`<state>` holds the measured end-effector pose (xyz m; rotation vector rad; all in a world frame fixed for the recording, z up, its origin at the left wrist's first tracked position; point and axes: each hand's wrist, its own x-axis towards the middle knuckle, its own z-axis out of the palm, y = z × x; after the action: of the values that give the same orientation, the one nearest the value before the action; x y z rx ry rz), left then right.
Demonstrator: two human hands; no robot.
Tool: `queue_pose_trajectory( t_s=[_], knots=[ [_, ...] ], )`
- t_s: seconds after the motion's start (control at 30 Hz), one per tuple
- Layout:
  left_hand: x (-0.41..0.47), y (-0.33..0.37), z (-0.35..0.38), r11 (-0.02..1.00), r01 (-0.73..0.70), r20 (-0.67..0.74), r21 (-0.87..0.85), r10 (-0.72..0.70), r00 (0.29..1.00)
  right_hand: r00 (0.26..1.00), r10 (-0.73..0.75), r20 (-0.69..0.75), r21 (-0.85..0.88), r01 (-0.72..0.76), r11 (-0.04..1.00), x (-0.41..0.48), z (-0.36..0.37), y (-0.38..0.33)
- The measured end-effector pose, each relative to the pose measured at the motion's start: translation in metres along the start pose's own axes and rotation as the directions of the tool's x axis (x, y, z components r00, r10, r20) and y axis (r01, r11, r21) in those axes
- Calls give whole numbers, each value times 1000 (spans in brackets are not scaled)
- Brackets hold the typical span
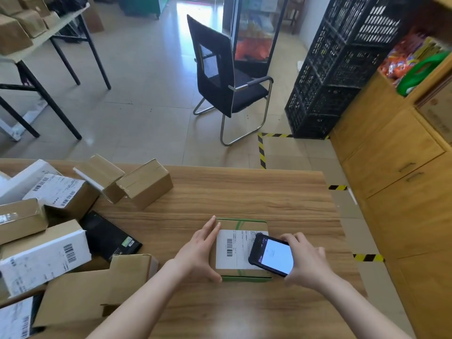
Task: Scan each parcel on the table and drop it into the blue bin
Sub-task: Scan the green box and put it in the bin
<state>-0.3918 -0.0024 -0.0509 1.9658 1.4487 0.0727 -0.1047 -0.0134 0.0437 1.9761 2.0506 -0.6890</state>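
Observation:
A flat brown parcel with green tape and a white barcode label lies on the wooden table in front of me. My left hand rests against its left side, fingers straight along the edge and thumb at the near edge. My right hand grips a black handheld scanner with a lit screen, held over the label's right part. Several more parcels are heaped at the table's left. No blue bin is in view.
A black mesh chair stands on the floor beyond the table. Stacked black crates and wooden cabinets fill the right side. Another table with boxes is at the far left. A black flat box lies among the parcels.

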Motion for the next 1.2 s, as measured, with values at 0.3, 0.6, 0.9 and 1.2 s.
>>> queue_pose_trajectory(
  t_s=[0.3, 0.6, 0.9, 1.2],
  knots=[
    [-11, 12, 34, 854, 140, -136, -501, -237, 962, 975, 180, 127, 688, -217, 693, -2, 49, -14],
    [3, 67, 42, 943, 55, -95, -328, -91, 991, 950, 311, 31, 884, -171, 435, -53, 68, 15],
    [9, 204, 86, 972, -195, 5, -131, 197, 980, 839, 544, -16, 952, -153, 263, -159, 83, 111],
    [-26, 389, 204, 850, -525, 264, -41, 516, 815, 565, 825, -1, 988, -127, 88, -332, 143, 226]
  ],
)
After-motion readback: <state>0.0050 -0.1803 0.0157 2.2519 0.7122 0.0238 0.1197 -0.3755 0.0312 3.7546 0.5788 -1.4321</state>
